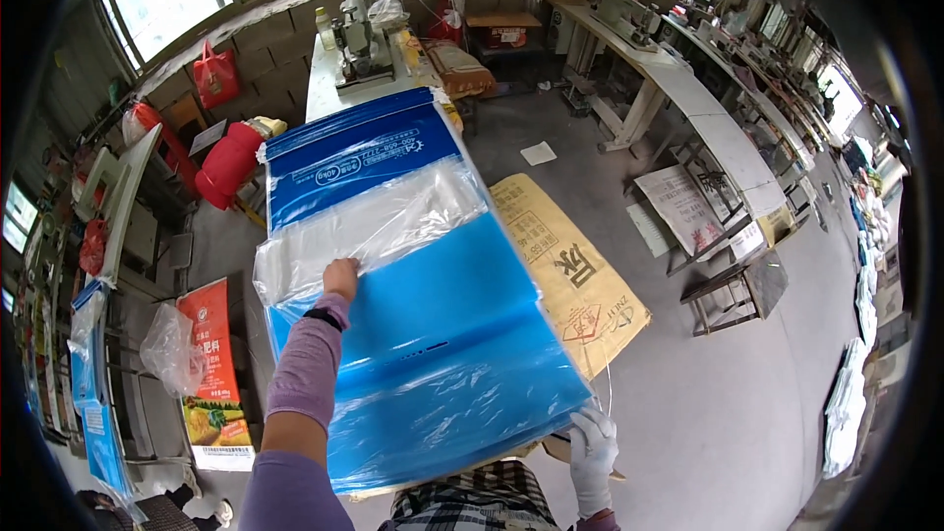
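In front of me lies a stack of blue printed plastic bags point(442, 285). A strip of clear plastic film point(393, 221) crosses it below the dark blue printed end. My left hand point(341, 278) is bare, its fingers curled closed on the lower edge of the clear film. In a white glove, my right hand point(593, 442) grips the near right corner of the blue stack; its fingertips are partly hidden. A yellow-brown printed sack point(565, 275) lies partly under the stack, on the right.
A sewing machine point(359, 44) stands on the white table point(329, 88) beyond the bags. To the right, a long worktable point(703, 103) runs back, with a dark stool point(733, 295) near it. An orange printed sack point(214, 374) hangs at left. Another person's shoes point(224, 511) show at lower left.
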`<action>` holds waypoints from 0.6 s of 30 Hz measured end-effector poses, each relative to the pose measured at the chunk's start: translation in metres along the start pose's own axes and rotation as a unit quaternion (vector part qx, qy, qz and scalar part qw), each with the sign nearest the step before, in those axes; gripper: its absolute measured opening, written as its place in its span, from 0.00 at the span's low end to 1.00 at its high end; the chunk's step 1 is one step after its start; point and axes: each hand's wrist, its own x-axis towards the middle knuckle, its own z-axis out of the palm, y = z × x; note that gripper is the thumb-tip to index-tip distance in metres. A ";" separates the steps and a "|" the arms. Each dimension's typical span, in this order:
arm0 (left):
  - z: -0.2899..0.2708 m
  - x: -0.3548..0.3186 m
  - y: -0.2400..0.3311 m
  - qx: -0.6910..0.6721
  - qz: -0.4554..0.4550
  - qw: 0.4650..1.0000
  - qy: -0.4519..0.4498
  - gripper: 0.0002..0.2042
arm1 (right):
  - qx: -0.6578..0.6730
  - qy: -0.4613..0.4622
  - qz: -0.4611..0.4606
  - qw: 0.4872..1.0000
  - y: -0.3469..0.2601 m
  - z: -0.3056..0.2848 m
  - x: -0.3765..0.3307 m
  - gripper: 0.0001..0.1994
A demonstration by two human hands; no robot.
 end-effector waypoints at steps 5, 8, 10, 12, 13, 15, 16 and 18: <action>-0.108 -0.009 0.057 -0.217 0.061 0.974 0.023 0.07 | 0.092 0.018 0.079 0.993 0.013 -0.022 -0.024 0.11; -0.179 -0.057 0.074 -0.314 0.130 0.936 -0.091 0.08 | 0.155 -0.034 0.117 0.980 0.009 -0.020 -0.024 0.11; -0.210 -0.102 0.082 -0.309 0.178 0.924 -0.136 0.09 | 0.215 -0.055 0.118 0.968 -0.001 -0.017 -0.019 0.10; -0.239 -0.154 0.091 -0.300 0.214 0.906 -0.206 0.08 | 0.275 -0.079 0.119 0.951 -0.015 -0.013 -0.009 0.10; -0.255 -0.183 0.096 -0.304 0.238 0.889 -0.245 0.08 | 0.308 -0.133 0.121 0.934 -0.023 -0.011 -0.004 0.10; -0.262 -0.239 0.102 -0.404 0.248 0.850 -0.230 0.05 | 0.344 -0.187 0.123 0.912 -0.035 -0.006 -0.005 0.11; -0.275 -0.259 0.110 -0.396 0.192 0.843 -0.310 0.04 | 0.402 -0.208 0.100 0.886 -0.033 0.001 -0.006 0.11; -0.278 -0.293 0.111 -0.379 0.126 0.834 -0.381 0.04 | 0.467 -0.232 0.070 0.851 -0.038 0.007 -0.002 0.12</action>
